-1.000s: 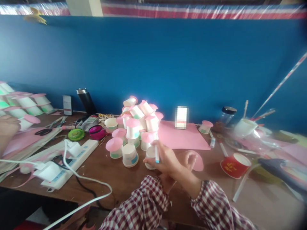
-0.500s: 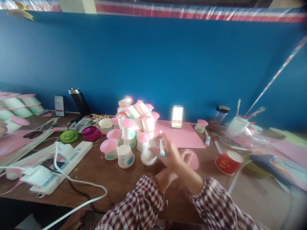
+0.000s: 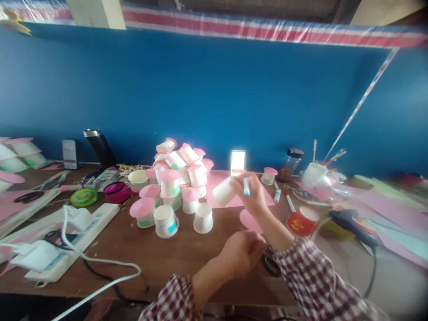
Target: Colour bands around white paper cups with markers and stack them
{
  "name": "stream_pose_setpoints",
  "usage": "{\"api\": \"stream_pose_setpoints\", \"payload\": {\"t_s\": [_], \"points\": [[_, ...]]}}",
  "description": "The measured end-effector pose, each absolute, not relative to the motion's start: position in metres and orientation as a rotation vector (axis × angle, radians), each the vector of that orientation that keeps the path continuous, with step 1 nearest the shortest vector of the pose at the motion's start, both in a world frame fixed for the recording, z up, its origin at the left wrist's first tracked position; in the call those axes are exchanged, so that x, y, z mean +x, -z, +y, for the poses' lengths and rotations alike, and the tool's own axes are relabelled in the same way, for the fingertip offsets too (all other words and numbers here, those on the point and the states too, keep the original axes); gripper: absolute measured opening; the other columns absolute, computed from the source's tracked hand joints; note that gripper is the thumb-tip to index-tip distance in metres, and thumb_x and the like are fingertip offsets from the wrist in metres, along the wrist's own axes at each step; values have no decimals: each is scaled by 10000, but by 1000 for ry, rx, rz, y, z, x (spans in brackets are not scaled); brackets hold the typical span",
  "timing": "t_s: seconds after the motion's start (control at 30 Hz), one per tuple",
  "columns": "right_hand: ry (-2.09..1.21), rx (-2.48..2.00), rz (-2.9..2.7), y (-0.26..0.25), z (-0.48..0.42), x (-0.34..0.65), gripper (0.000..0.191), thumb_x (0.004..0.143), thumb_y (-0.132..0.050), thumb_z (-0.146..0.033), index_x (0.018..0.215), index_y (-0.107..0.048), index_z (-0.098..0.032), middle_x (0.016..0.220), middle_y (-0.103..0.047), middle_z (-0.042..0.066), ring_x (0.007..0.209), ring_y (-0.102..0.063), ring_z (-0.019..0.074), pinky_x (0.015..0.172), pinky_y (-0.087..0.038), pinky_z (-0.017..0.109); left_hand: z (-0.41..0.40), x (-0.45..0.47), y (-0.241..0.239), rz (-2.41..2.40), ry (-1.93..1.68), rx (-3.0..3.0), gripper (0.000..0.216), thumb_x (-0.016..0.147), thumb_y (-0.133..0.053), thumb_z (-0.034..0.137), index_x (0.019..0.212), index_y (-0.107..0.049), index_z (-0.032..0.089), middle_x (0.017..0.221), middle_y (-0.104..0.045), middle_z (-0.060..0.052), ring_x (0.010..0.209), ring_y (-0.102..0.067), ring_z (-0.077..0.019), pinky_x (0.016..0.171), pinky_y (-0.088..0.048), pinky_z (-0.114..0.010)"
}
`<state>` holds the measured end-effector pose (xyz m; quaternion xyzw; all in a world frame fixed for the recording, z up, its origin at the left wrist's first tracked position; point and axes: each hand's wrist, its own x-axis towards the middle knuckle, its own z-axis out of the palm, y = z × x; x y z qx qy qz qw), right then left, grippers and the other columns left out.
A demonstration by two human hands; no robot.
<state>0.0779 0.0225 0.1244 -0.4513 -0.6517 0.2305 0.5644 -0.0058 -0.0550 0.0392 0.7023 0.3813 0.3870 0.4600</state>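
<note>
The right hand (image 3: 253,195) is raised just above the brown wooden tabletop (image 3: 167,256), reaching forward from a red-and-white checked sleeve (image 3: 310,276). Its fingers grasp a small white paper cup (image 3: 223,191), which lies on its side with its open mouth towards the left. The same hand also pinches a white marker pen with a blue tip (image 3: 246,186), upright and tip down. The cup hangs over the near edge of a pink paper sheet (image 3: 214,178), just right of a heap of white paper cups capped with pink paper discs (image 3: 180,171).

The left hand (image 3: 241,253) hovers low over the tabletop, nearer the body. Its fingers are curled inward, and whether they hold anything cannot be told. A loose pink paper disc (image 3: 249,220) lies flat between the two hands, just beyond the left knuckles.

In front of the heap stand an upturned white paper cup (image 3: 203,218) and a white paper cup with a teal patch (image 3: 165,221), near each other. A red paper cup (image 3: 302,221) lies tilted to the right of the right forearm, and a dark glue gun (image 3: 354,223) rests further right. A white power strip (image 3: 83,225) with a white cable lies well to the left, beside a green round tape dispenser (image 3: 83,197) and a magenta round tub (image 3: 117,191).
</note>
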Motion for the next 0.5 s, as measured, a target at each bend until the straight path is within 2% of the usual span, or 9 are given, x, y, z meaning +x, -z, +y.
{"api": "stream_pose_setpoints", "payload": {"t_s": [0.13, 0.23, 0.3, 0.37, 0.43, 0.5], "points": [[-616, -1001, -1299, -124, 23, 95, 275, 758, -649, -437, 842, -521, -208, 778, -567, 5, 710, -548, 154, 614, -451, 273, -59, -20, -49, 1016, -1078, 1274, 226, 808, -510, 349, 798, -613, 148, 664, -590, -30, 552, -513, -112, 492, -373, -230], [-760, -924, -1185, -122, 21, 108, 275, 782, -617, -460, 860, -513, -218, 736, -535, -21, 644, -518, 125, 599, -444, 262, -47, -30, -57, 1065, -1267, 977, 260, 789, -550, 359, 945, -560, 152, 765, -587, -34, 581, -536, -106, 516, -413, -231], [-753, -920, -1242, -120, 16, 116, 261, 781, -622, -448, 851, -519, -218, 754, -543, -18, 661, -520, 127, 609, -443, 263, -42, -35, -63, 1059, -1381, 946, 338, 831, -491, 430, 1046, -527, 171, 907, -593, -72, 723, -586, -139, 619, -469, -274], [-638, -983, -1341, -118, 10, 121, 241, 774, -634, -424, 830, -532, -213, 771, -557, -8, 700, -529, 141, 628, -441, 268, -40, -37, -69, 1099, -1567, 1152, 391, 851, -469, 435, 1175, -466, 217, 1141, -539, -102, 987, -565, -185, 810, -470, -341], [-527, -1056, -1411, -114, 5, 123, 225, 773, -634, -402, 822, -530, -209, 775, -572, 0, 714, -541, 154, 628, -442, 274, -39, -35, -74, 1196, -1620, 1520, 527, 781, -591, 420, 1245, -419, 240, 1277, -464, -106, 1161, -467, -232, 958, -387, -400], [-484, -1112, -1442, -109, 1, 123, 217, 775, -623, -389, 833, -520, -207, 772, -586, 6, 689, -552, 160, 605, -449, 277, -36, -29, -77, 1250, -1577, 1815, 664, 675, -705, 415, 1249, -427, 229, 1263, -477, -110, 1178, -441, -265, 983, -351, -417]]}}
